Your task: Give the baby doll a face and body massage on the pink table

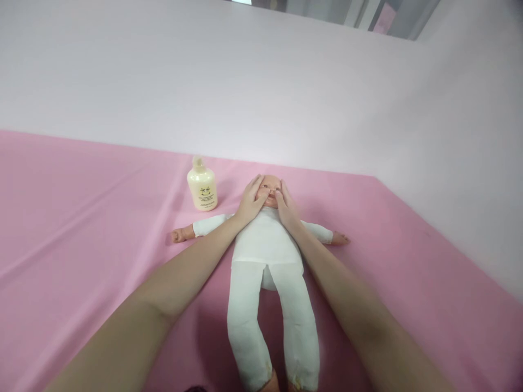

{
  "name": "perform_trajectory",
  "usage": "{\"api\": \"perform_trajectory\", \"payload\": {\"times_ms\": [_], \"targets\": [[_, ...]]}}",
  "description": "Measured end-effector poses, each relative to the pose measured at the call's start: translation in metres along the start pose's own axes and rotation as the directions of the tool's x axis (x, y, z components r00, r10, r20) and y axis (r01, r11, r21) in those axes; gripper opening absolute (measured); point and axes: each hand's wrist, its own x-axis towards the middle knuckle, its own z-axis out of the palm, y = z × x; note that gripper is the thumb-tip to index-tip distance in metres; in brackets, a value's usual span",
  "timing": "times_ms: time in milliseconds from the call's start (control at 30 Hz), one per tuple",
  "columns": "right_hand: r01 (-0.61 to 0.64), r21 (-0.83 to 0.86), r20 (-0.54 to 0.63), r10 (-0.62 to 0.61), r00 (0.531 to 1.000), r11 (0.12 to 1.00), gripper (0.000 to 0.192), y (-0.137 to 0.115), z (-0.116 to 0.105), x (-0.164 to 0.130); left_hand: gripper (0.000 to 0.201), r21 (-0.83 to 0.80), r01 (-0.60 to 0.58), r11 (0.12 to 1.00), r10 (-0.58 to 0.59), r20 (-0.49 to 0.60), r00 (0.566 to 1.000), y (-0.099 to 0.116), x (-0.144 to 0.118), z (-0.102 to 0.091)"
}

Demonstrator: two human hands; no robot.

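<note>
A baby doll in a white top and white trousers lies on its back, head away from me and arms spread to both sides. My left hand lies along the left side of the doll's head, fingers stretched out and thumb on the cheek beside the nose. On the other side, my right hand rests against the head the same way, its thumb on the other cheek. Both hands are open and flat against the doll, gripping nothing. The sides of the doll's head are hidden under my palms and fingers.
A pale yellow bottle with dark print stands upright left of the doll's head. Under everything is a pink cloth with creases. A white wall rises behind the cloth's far edge and along the right.
</note>
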Motion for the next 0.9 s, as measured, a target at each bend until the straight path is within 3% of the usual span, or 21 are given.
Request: {"api": "perform_trajectory", "payload": {"times_ms": [133, 400, 900], "targets": [[0.096, 0.007, 0.012, -0.096, 0.995, 0.995, 0.083, -0.0055, -0.0008, -0.0018, 0.054, -0.003, -0.045, 0.999, 0.045, 0.003, 0.999, 0.0021, -0.0005, -0.0014], [-0.129, -0.014, -0.025, 0.129, 0.991, 0.992, 0.1, -0.006, 0.0007, -0.0015, 0.055, 0.01, -0.028, 1.0, 0.028, -0.007, 1.0, 0.0006, -0.0007, -0.0017], [-0.128, -0.018, -0.015, 0.127, 0.992, 0.992, 0.098, -0.0104, -0.0001, -0.0028, 0.058, 0.001, -0.007, 1.0, 0.007, 0.002, 1.0, 0.0018, -0.0002, -0.0017]]}}
